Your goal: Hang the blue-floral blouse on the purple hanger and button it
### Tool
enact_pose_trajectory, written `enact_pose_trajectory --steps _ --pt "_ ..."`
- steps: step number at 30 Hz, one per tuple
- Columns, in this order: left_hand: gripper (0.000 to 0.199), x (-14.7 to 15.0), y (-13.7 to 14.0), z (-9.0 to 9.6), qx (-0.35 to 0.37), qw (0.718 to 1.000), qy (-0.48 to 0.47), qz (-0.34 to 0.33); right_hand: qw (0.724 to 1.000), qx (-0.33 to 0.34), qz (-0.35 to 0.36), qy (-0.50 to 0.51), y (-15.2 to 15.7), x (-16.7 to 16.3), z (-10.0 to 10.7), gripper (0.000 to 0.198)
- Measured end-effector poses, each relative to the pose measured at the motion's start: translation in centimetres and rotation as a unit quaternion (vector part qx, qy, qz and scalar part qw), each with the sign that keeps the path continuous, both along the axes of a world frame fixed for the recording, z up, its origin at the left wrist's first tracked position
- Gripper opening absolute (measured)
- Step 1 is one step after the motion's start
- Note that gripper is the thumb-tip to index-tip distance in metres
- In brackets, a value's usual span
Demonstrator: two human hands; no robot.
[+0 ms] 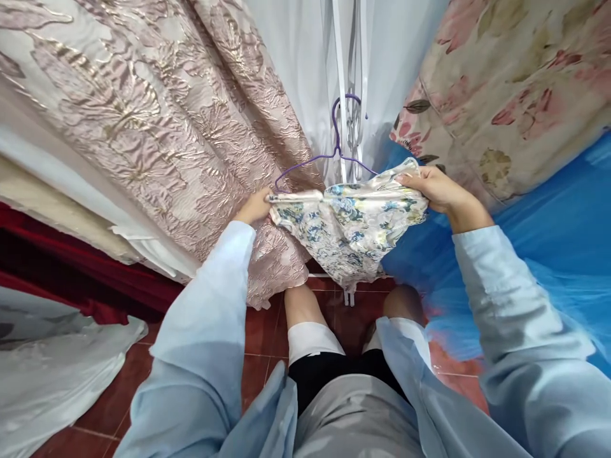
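Note:
A white garment with blue and yellow flowers is spread between my two hands. My left hand pinches its upper left corner, beside the lower bar of a purple hanger. At the upper right edge, my right hand grips the cloth with the thumb on top. The hanger's hook points away from me and lies against white vertical bars. Part of its right arm is hidden behind the cloth.
Pink brocade fabric with metallic flowers hangs at the left. Rose-printed beige fabric and blue tulle hang at the right. White bars stand ahead before white cloth. Dark red fabric lies far left, above red floor tiles.

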State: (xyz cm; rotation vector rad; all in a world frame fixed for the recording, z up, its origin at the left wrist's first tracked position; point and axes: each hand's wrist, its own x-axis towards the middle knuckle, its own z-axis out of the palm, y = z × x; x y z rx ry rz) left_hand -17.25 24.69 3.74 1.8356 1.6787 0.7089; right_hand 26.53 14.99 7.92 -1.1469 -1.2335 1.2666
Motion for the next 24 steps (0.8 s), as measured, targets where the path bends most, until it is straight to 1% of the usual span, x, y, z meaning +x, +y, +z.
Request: enact_pose_trajectory --steps 2,4,5,7,9,11,13,15,17,20,22,24 --pt "0.011 0.2 1.5 1.4 0.093 0.995 -0.014 0.033 1.0 0.002 -0.017 0.002 0.1 0.0 -0.1 0.016" --pt "0.013 0.7 3.1 2.4 0.193 0.98 -0.019 0.047 0.999 0.007 -0.032 -0.002 0.3 0.0 -0.2 0.018" --pt "0.013 1.1 3.8 2.7 0.23 0.972 -0.021 0.049 0.999 0.008 -0.035 -0.003 0.4 -0.1 -0.2 0.019" --pt "0.015 2.3 5.0 3.1 0.271 0.961 -0.04 0.047 0.999 0.004 -0.034 -0.002 0.3 -0.4 -0.3 0.02" --pt "0.019 3.6 5.8 3.4 0.289 0.954 -0.078 0.036 1.0 -0.009 -0.029 -0.005 0.1 -0.6 -0.4 0.023" --pt "0.023 4.7 5.9 3.7 0.292 0.95 -0.108 0.013 0.999 -0.016 -0.026 -0.009 -0.3 -0.9 -0.6 0.027" --pt "0.026 5.4 5.2 3.9 0.279 0.954 -0.108 -0.021 1.0 -0.005 -0.027 -0.005 -0.6 -1.0 -0.9 0.029" --pt "0.043 5.9 3.7 4.2 0.269 0.957 -0.09 -0.06 0.999 0.023 -0.034 0.003 -0.9 -1.1 -1.2 0.028" --pt "0.054 6.4 1.7 4.7 0.281 0.951 -0.067 -0.107 0.998 0.051 -0.046 0.004 -0.9 -1.1 -1.1 0.025" --pt "0.05 7.0 -1.2 5.6 0.323 0.932 -0.03 -0.16 0.995 0.069 -0.075 -0.014 -0.5 -1.2 0.3 0.02" --pt "0.044 7.1 -2.3 6.1 0.348 0.926 -0.021 -0.148 0.993 0.075 -0.088 -0.035 -0.3 -1.5 2.1 0.018" --pt "0.043 6.7 -2.5 6.0 0.365 0.926 -0.031 -0.098 0.991 0.096 -0.084 -0.048 -0.6 -2.4 4.1 0.016"
